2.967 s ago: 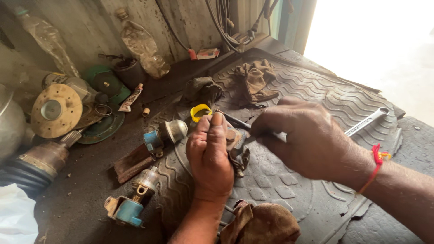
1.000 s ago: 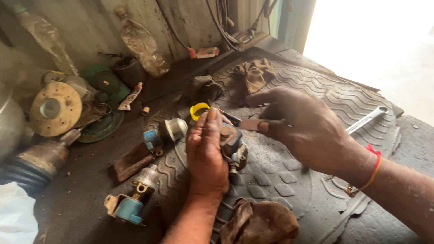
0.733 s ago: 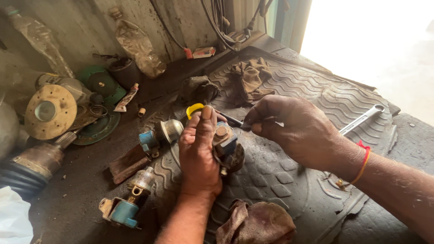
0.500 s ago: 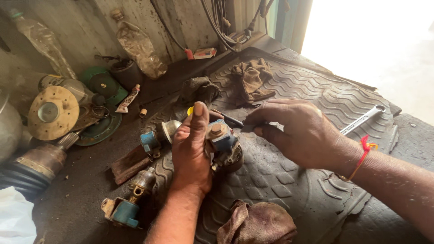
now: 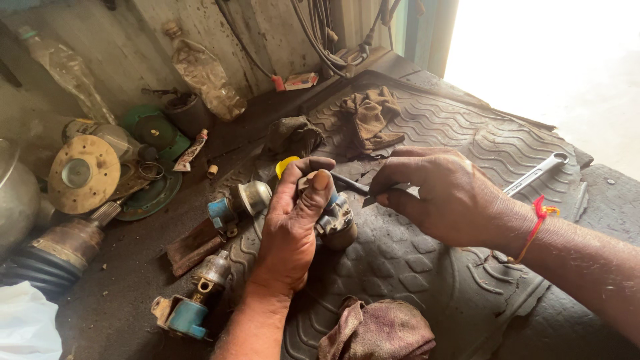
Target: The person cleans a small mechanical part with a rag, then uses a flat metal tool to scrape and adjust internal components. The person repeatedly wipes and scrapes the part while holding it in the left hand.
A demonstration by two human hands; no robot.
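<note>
My left hand (image 5: pixel 291 223) grips a small grimy metal carburettor-like part (image 5: pixel 335 219) with a blue piece, holding it upright on the ribbed black rubber mat (image 5: pixel 433 267). A yellow cap (image 5: pixel 287 163) shows just behind my fingertips. My right hand (image 5: pixel 443 197) pinches a thin dark tool (image 5: pixel 350 185), its tip resting against the top of the part. A red thread is tied round my right wrist.
Two similar blue-and-metal parts (image 5: pixel 230 207) (image 5: pixel 190 303) lie left of my hand. A spanner (image 5: pixel 537 173) lies at the mat's right. Rags (image 5: pixel 377 330) (image 5: pixel 370 117), a brass disc (image 5: pixel 83 175), a green disc (image 5: pixel 150 128), plastic bottles (image 5: pixel 203 73) and a rubber-booted shaft (image 5: pixel 53 257) crowd the bench.
My left hand has turned and raised the part, thumb now over its top. My right hand has pulled back a little to the right, bringing the thin tool to the part's top.
</note>
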